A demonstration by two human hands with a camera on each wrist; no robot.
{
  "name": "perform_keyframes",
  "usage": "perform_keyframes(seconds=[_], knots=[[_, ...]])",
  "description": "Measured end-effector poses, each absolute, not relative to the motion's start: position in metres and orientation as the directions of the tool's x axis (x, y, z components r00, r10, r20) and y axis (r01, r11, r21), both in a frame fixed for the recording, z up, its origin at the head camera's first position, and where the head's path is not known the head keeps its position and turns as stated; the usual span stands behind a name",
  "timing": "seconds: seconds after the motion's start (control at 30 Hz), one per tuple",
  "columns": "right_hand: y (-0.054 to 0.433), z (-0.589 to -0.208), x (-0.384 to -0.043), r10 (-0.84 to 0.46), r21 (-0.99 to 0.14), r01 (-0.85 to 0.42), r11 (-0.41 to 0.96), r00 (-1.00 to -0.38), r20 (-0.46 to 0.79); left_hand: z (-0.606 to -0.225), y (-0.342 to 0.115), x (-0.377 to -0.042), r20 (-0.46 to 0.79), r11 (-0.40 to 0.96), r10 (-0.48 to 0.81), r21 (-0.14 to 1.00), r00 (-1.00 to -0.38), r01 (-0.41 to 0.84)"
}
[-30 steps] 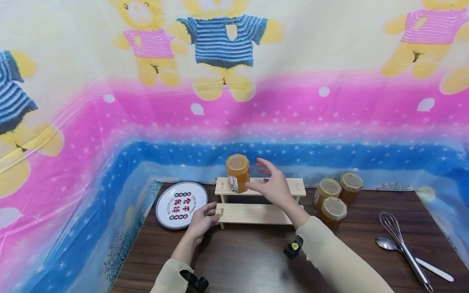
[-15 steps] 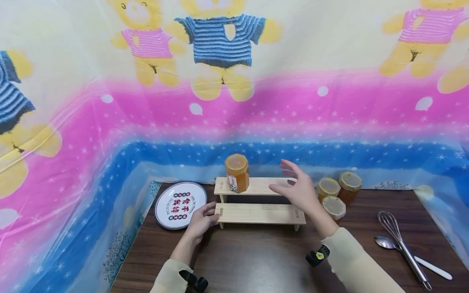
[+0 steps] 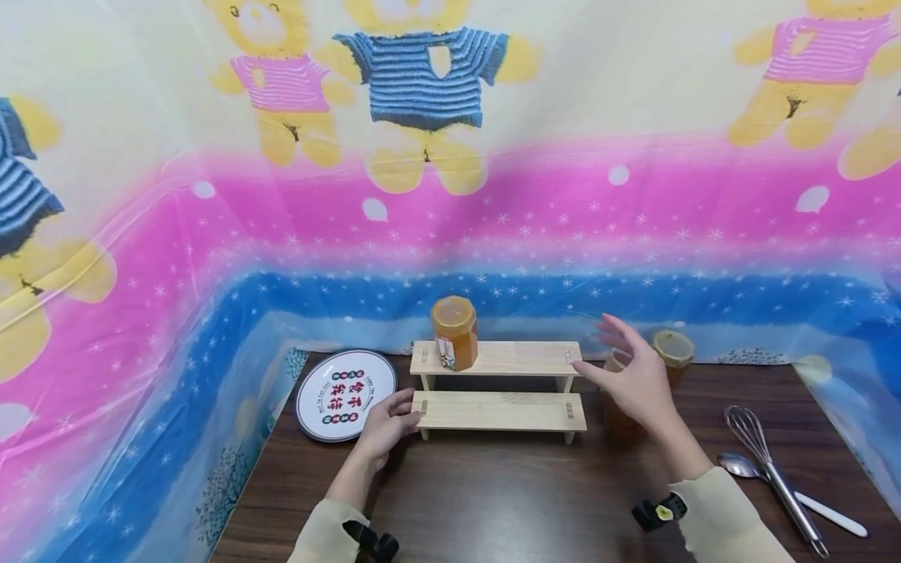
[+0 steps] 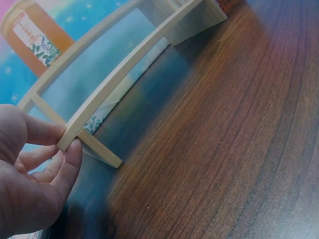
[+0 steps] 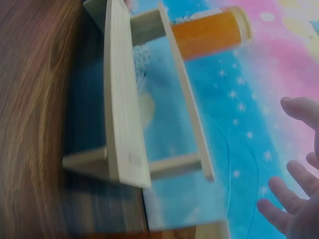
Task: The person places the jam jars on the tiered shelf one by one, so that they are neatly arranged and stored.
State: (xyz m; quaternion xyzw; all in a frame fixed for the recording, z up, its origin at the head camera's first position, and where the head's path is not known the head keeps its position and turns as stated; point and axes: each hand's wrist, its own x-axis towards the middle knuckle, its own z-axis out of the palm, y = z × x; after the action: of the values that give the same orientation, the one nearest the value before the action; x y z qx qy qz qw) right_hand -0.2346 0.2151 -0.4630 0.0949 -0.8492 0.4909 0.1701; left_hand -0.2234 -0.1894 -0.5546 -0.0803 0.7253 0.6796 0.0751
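The left hand (image 3: 384,428) pinches a two-tier wooden rack (image 3: 500,411) at its lower left end; the right hand (image 3: 639,385), fingers spread and holding nothing, hovers before lidded jars (image 3: 673,348), partly hiding them. A steady left pinch should keep the rack from shifting; gripping any jar around its body looks surest. At one o'clock from the left hand, a labelled amber jar (image 3: 455,336) stands upright on the upper tier (image 3: 524,358); a plate (image 3: 314,387) sits at ten.
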Motion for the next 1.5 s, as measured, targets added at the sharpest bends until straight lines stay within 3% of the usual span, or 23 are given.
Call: perform_keyframes(seconds=[0.53,1.03,1.5], knots=[[0.258,-0.488,-0.208,0.189,-0.823,-0.155,0.546,-0.935,0.301,-0.556,-0.190,-0.223,-0.212,0.062,-0.008,0.975,-0.977,-0.212],[0.279,-0.538,-0.192,0.235,-0.842,-0.085,0.533,-0.941,0.244,-0.558,-0.190,-0.224,-0.204,0.052,-0.013,0.978,-0.979,-0.204],[0.279,-0.574,-0.189,0.192,-0.857,-0.039,0.514,-0.968,0.159,-0.554,-0.189,-0.220,-0.217,0.062,-0.016,0.974,-0.976,-0.217]])
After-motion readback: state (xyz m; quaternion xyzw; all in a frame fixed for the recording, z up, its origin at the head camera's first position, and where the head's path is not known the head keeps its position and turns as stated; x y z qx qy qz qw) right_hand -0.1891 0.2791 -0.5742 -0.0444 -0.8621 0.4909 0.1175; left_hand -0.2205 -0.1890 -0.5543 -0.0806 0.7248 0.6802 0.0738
